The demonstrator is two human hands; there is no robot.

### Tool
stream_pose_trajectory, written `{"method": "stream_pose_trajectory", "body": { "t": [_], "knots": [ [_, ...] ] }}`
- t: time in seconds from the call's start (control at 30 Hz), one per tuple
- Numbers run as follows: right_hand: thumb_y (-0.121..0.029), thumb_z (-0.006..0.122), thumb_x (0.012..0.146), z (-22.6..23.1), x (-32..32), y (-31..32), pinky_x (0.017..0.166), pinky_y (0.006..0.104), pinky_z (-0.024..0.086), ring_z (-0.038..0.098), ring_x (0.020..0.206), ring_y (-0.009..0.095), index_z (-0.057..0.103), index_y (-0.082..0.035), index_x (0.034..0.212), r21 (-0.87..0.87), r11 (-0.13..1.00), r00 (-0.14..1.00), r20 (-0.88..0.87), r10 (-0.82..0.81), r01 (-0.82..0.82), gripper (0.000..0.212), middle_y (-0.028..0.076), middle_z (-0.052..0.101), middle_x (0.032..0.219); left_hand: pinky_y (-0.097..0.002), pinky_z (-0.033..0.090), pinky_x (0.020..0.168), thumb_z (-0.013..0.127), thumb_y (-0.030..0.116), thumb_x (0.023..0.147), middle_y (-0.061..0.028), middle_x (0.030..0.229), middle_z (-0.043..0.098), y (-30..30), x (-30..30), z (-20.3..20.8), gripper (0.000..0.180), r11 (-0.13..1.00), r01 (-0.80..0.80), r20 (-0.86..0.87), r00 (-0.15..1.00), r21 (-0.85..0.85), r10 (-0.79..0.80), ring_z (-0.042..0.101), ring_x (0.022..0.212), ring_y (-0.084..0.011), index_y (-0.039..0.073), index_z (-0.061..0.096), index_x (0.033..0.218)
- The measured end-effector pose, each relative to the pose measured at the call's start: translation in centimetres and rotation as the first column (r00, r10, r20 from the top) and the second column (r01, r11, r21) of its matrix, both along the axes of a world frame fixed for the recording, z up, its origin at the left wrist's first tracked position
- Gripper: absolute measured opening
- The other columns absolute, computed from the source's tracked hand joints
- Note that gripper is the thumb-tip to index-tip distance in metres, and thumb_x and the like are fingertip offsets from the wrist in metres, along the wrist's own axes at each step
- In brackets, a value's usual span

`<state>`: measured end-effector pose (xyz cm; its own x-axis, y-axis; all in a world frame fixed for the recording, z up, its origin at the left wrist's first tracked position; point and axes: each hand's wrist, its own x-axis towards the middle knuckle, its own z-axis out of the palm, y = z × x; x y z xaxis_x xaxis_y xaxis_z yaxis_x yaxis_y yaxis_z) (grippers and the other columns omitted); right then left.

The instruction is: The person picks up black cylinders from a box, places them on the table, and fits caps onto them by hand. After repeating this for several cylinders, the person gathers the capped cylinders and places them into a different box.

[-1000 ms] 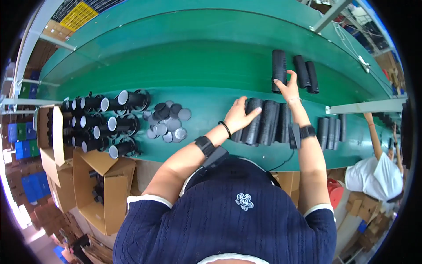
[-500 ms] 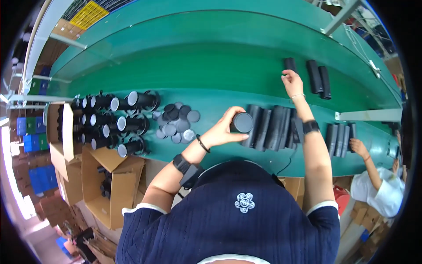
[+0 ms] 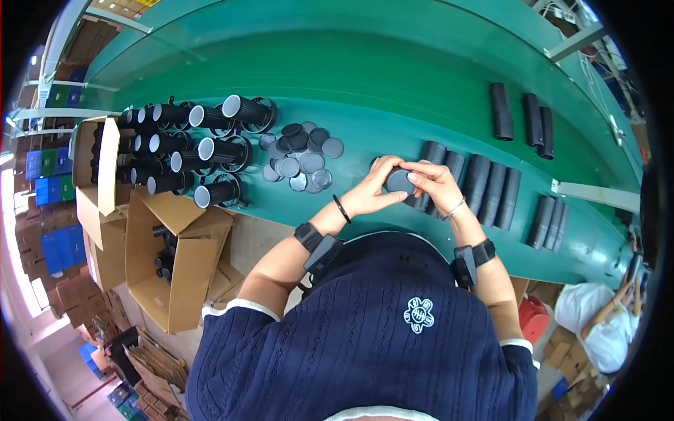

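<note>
Both my hands meet over the near side of the green bench (image 3: 365, 144). In my left hand (image 3: 371, 191) is a black tube, its flat round black cap (image 3: 399, 181) facing up; most of its body is hidden below. My right hand (image 3: 435, 184) has its fingertips closed on the cap's right rim. Beside and partly under my right hand lies a row of ribbed black tubes (image 3: 477, 184). Left of my hands is a loose pile of flat dark discs (image 3: 298, 156), some of them shiny.
Several black cylinders with white-lined open ends (image 3: 225, 150) lie in rows at left. Open cardboard boxes (image 3: 193, 281) stand below them. More black tubes lie at far right (image 3: 501, 112) and near right (image 3: 547, 222). A co-worker's sleeve (image 3: 586, 305) shows at right.
My right hand has left the black tube at the far right and come down to the cap beside my left hand. That tube now lies uncovered. The whole view has shifted.
</note>
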<state>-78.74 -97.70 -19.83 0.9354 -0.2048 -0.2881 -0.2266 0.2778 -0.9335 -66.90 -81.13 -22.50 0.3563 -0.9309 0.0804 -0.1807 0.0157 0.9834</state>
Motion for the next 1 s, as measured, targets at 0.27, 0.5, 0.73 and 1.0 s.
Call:
{"method": "stream_pose_trajectory", "body": {
  "t": [0.27,0.5,0.73,1.0],
  "knots": [
    [-0.011,0.066,0.086,-1.5,0.2,-0.1,0.070,0.0218,0.049,0.057,0.082,0.010,0.065,-0.009,0.117,-0.017,0.995,0.993,0.074,-0.093,0.095,0.031,0.001,0.055,0.091,-0.0322,0.039,0.098,0.069,0.011,0.078,-0.0068,0.122,0.047,-1.2,1.0,0.4,0.055,1.000,-0.001,-0.266,0.964,-0.015,-0.003,0.045,0.116,-0.0176,0.006,0.043,0.127],
    [-0.009,0.073,0.068,-2.0,-0.9,-0.7,0.102,0.0369,0.036,0.045,0.123,0.024,0.027,-0.014,0.144,-0.409,0.911,0.977,0.171,0.127,-0.047,0.088,0.015,0.049,0.129,-0.0451,0.041,0.097,0.059,0.036,0.087,-0.0139,0.120,0.053,-3.5,3.2,3.0,0.050,0.961,-0.246,-0.938,0.346,-0.127,-0.035,0.048,0.118,-0.0291,0.009,0.044,0.127],
    [-0.035,0.073,0.077,-4.0,1.9,-13.4,0.088,0.0429,0.047,0.060,0.103,0.036,0.034,-0.011,0.135,-0.701,0.649,0.875,-0.075,-0.479,0.296,0.074,0.026,0.060,0.109,-0.0413,0.046,0.086,0.060,0.050,0.086,-0.0196,0.122,0.049,-10.0,-1.0,-7.5,0.070,0.886,-0.132,0.050,0.991,0.444,0.123,0.053,0.106,-0.0297,0.001,0.037,0.132],
    [-0.021,0.066,0.080,-6.8,-2.9,-21.3,0.088,0.0487,0.047,0.056,0.105,0.039,0.052,-0.010,0.126,-0.979,0.075,0.772,0.103,-0.627,0.191,0.050,0.020,0.060,0.114,-0.0377,0.045,0.095,0.075,0.014,0.076,-0.0226,0.125,0.051,-10.1,-0.7,-7.8,0.091,0.939,-0.043,-0.064,0.996,0.343,0.069,0.055,0.111,-0.0279,-0.006,0.015,0.142]
  ]
}}
